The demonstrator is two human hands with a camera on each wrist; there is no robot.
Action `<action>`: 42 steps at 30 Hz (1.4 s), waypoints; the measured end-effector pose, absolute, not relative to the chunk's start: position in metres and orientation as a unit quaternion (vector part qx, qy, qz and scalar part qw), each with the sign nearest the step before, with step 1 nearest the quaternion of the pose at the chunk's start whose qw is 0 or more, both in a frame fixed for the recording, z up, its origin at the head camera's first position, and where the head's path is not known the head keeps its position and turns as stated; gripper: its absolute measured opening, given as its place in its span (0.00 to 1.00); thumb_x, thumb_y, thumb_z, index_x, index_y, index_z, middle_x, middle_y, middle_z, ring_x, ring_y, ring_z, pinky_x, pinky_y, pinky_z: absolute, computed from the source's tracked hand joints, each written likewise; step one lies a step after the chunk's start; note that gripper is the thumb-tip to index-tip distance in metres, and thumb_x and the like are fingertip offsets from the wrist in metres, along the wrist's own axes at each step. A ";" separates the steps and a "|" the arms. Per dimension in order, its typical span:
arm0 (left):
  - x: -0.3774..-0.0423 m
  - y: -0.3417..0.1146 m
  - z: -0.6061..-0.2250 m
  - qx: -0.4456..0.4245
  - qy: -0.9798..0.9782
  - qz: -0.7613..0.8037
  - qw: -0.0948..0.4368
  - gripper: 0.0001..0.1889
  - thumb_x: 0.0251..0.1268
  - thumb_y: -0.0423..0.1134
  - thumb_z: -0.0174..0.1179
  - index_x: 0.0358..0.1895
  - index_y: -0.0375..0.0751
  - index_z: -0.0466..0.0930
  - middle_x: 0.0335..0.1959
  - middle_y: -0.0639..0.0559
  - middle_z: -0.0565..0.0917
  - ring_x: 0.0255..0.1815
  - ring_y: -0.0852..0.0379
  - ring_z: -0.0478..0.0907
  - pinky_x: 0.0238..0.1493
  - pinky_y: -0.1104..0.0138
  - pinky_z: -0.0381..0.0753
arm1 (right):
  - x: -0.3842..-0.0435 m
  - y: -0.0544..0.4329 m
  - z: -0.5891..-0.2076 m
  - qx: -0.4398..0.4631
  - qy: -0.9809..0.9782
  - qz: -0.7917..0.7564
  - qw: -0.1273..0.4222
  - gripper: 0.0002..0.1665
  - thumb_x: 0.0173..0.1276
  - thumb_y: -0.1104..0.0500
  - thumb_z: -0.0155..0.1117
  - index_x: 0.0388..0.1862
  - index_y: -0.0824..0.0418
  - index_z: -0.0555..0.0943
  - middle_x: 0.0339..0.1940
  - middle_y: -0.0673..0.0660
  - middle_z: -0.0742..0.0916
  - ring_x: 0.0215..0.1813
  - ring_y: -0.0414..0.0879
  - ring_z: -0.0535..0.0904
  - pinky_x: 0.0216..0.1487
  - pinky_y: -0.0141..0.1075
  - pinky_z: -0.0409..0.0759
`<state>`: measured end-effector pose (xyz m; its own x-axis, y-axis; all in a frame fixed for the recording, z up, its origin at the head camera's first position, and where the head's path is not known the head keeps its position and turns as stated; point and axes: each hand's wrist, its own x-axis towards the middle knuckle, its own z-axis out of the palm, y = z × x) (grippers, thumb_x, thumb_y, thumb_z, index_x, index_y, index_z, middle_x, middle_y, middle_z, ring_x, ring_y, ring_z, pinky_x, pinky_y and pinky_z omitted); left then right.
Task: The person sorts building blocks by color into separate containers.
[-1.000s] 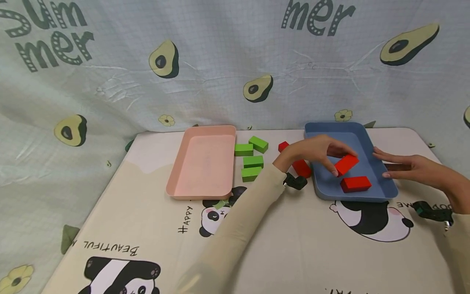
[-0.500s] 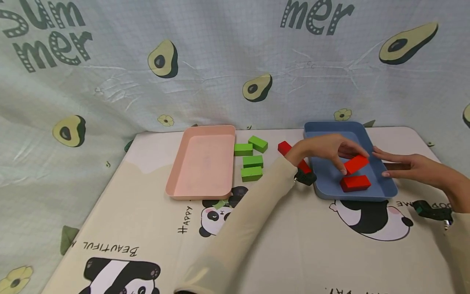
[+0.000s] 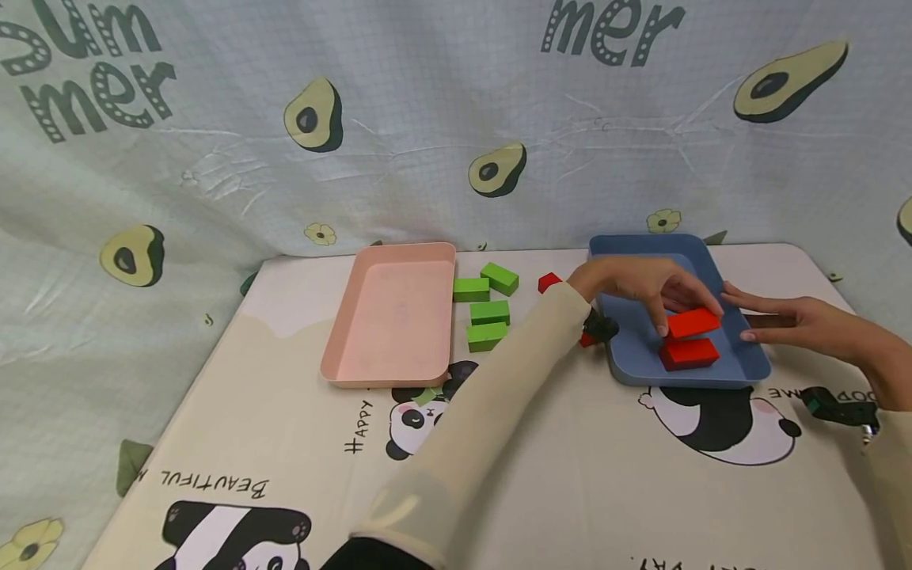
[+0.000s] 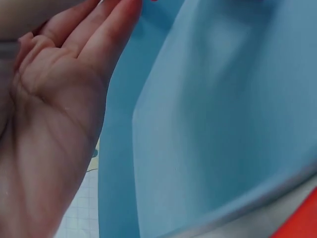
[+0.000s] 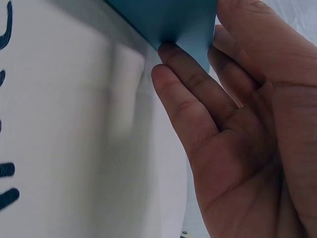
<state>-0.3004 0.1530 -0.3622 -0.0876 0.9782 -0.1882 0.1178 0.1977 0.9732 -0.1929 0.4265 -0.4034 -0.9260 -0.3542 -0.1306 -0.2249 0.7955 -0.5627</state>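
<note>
In the head view, my left hand [image 3: 651, 286] reaches into the blue tray [image 3: 630, 360] and pinches a red block [image 3: 693, 323] between thumb and fingers. Just in front of it, a second red block [image 3: 689, 354] lies on the tray floor. My right hand [image 3: 805, 323] touches the tray's right wall with straight fingers; the right wrist view shows its fingertips [image 5: 168, 74] against the blue side. In the left wrist view, the palm [image 4: 59, 109] hangs over the tray, and the held block is almost wholly out of frame.
Left of the blue tray, a red block [image 3: 549, 282] shows behind the left wrist, with more red partly hidden by the forearm. Several green blocks [image 3: 489, 313] lie beside a pink tray [image 3: 388, 317]. A printed cloth [image 3: 399, 158] hangs along the table's back edge.
My left hand has moved right inside the blue tray, carrying the red block and turning it nearly parallel to the one lying there. The right hand has stayed at the tray's wall.
</note>
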 end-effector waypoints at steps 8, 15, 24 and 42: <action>-0.304 0.159 -0.358 0.448 0.574 0.445 0.521 0.41 0.41 0.09 0.67 0.67 0.21 0.71 0.69 0.37 0.75 0.61 0.62 0.76 0.65 0.73 0.73 | -0.194 0.424 -0.400 -0.138 0.940 -0.281 0.135 0.43 0.74 0.52 0.66 0.80 0.59 0.60 0.74 0.28 0.57 0.70 0.75 0.65 0.59 0.73 0.69; -0.308 0.158 -0.355 0.440 0.580 0.446 0.520 0.40 0.43 0.10 0.66 0.68 0.21 0.70 0.69 0.37 0.74 0.62 0.62 0.76 0.65 0.73 0.73 | -0.195 0.422 -0.399 -0.139 0.940 -0.279 0.139 0.42 0.74 0.53 0.66 0.81 0.58 0.60 0.83 0.54 0.58 0.74 0.63 0.66 0.59 0.74 0.67; -0.318 0.152 -0.346 0.435 0.600 0.433 0.513 0.40 0.44 0.12 0.65 0.69 0.23 0.69 0.70 0.39 0.73 0.64 0.62 0.74 0.65 0.75 0.71 | -0.196 0.423 -0.396 -0.161 0.936 -0.287 0.124 0.40 0.73 0.55 0.67 0.80 0.54 0.63 0.72 0.22 0.59 0.69 0.18 0.59 0.64 0.38 0.76; -0.320 0.162 -0.366 0.394 0.609 0.442 0.527 0.39 0.43 0.11 0.62 0.67 0.25 0.72 0.67 0.41 0.76 0.62 0.60 0.74 0.60 0.72 0.77 | -0.194 0.426 -0.396 -0.147 0.934 -0.293 0.140 0.41 0.73 0.53 0.67 0.80 0.52 0.63 0.78 0.32 0.58 0.57 0.07 0.54 0.65 0.37 0.73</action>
<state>-0.3196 0.1622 -0.3662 -0.1327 0.9465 -0.2942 0.0145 0.2987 0.9543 -0.1940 0.4260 -0.3961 -0.9179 -0.3561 -0.1750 -0.1921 0.7847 -0.5893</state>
